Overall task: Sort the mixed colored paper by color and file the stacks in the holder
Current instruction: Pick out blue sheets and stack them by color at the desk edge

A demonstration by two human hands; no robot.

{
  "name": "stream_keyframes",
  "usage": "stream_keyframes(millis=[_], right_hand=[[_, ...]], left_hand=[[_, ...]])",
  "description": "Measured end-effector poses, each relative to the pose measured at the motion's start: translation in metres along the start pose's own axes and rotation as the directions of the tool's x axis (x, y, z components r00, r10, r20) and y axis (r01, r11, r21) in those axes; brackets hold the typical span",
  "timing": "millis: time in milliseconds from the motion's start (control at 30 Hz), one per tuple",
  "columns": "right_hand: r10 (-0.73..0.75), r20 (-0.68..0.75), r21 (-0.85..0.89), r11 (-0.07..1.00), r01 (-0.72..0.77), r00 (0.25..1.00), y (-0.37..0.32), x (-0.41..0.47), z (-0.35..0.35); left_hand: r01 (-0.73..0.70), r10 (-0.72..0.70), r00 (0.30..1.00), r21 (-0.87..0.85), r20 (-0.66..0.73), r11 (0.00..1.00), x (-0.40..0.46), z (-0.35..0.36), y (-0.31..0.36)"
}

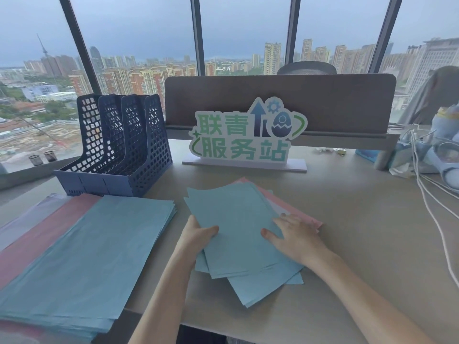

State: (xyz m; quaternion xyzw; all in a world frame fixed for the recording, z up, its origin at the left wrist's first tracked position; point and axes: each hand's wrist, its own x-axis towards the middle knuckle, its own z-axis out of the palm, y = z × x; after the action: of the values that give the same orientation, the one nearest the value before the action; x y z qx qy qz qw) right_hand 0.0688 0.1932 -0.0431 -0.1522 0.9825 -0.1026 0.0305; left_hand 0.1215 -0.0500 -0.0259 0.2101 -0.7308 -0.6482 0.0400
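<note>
A left hand (198,235) pinches the edge of a top blue sheet (236,227), thumb over it, while the right hand (294,238) rests flat, fingers spread, on the loose mixed pile (301,211) at desk centre. A sorted blue stack (82,256) lies left, overlapping pink sheets (37,234), before the empty navy file holder (119,145).

A pale beige counter (360,219) fills the near scene, ending at a dark grey felt divider panel (323,100) on its far side. Beyond it, tall floor-to-ceiling windows with slanted dark metal mullions (198,36) look onto a city skyline of high-rise blocks (139,78) under a dull blue-grey overcast sky, with a slender tower (43,49) far left. The daylight is cool and flat. A grey window ledge (27,173) runs along the left, with two small dark mesh cups (43,158) standing on it.
</note>
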Motion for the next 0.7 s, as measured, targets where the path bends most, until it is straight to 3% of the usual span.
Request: stream_keyframes(millis=[133, 233, 333, 433, 533, 600, 700], right_hand=[[0.091, -0.097, 0.127, 0.989, -0.078, 0.991, 0.001, 0.011, -0.011], [0.178, -0.119, 0.039, 0.984, -0.175, 0.977, 0.021, 0.022, -0.011], [0.217, -0.071, 0.069, 0.975, -0.212, 0.974, 0.03, 0.027, -0.016], [0.255, 0.009, 0.358, 0.902, -0.241, 0.967, 0.037, 0.033, -0.026], [0.275, 0.118, 0.69, 0.668, -0.278, 0.954, 0.048, 0.036, -0.032], [0.24, 0.176, 0.737, 0.611, -0.289, 0.955, 0.053, 0.035, -0.037], [0.184, 0.207, 0.73, 0.625, -0.277, 0.961, 0.053, 0.031, -0.042]], left_hand=[[-0.015, 0.016, 0.999, -0.024, 0.048, 1.0, 0.0, -0.001, 0.0], [-0.077, 0.079, 0.995, -0.044, 0.053, 0.996, -0.003, 0.0, 0.0], [-0.137, 0.143, 0.988, -0.09, 0.065, 0.986, -0.002, -0.004, -0.002], [-0.167, 0.176, 0.982, -0.117, 0.072, 0.979, 0.0, -0.01, -0.003], [-0.174, 0.187, 0.98, -0.152, 0.075, 0.973, 0.001, -0.013, -0.002], [-0.179, 0.196, 0.977, -0.178, 0.085, 0.968, 0.002, -0.015, -0.002], [-0.19, 0.213, 0.972, -0.194, 0.104, 0.962, 0.0, -0.015, -0.001]])
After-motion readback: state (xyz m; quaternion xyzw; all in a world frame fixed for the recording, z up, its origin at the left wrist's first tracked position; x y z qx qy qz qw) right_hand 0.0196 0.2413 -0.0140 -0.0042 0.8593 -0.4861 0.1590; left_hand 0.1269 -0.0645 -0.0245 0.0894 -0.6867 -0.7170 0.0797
